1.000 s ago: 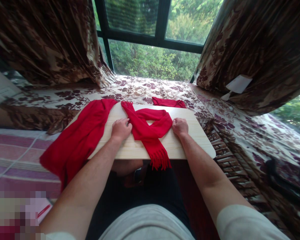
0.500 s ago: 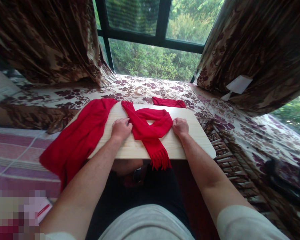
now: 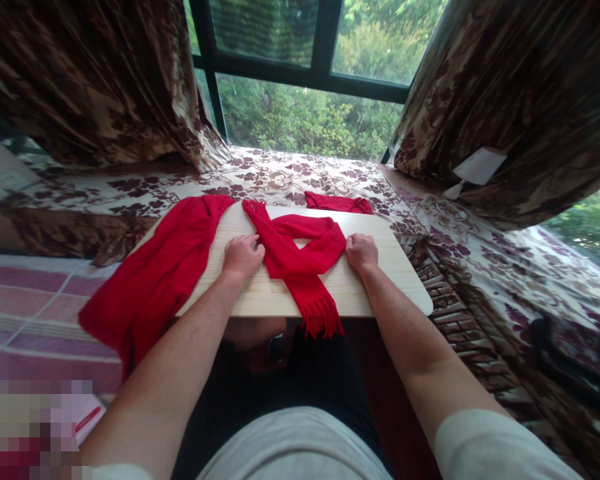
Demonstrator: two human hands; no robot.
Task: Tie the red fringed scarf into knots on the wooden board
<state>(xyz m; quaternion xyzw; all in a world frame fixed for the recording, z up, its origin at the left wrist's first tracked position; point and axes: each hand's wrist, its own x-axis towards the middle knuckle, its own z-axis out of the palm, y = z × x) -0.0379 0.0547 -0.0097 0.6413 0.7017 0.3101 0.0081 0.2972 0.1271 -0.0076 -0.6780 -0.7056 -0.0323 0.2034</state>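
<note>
A red scarf (image 3: 300, 263) with fringed ends lies crossed in a loop on a small pale wooden table (image 3: 395, 280). One fringed end hangs over the near edge. My left hand (image 3: 243, 256) rests curled on the tabletop just left of the scarf, with nothing visible in it. Close against the loop's right side, my right hand (image 3: 363, 252) is closed in a fist on the wood; no cloth shows inside it. A larger red cloth (image 3: 165, 267) is draped over the table's left side and hangs off it.
Behind the table, a folded red cloth (image 3: 337, 203) lies by the far edge on the floral cover (image 3: 270, 170). A white lamp (image 3: 480, 167) stands at the back right. Patterned curtains (image 3: 130, 87) frame the window. A dark bag-like object (image 3: 575, 363) is at the right.
</note>
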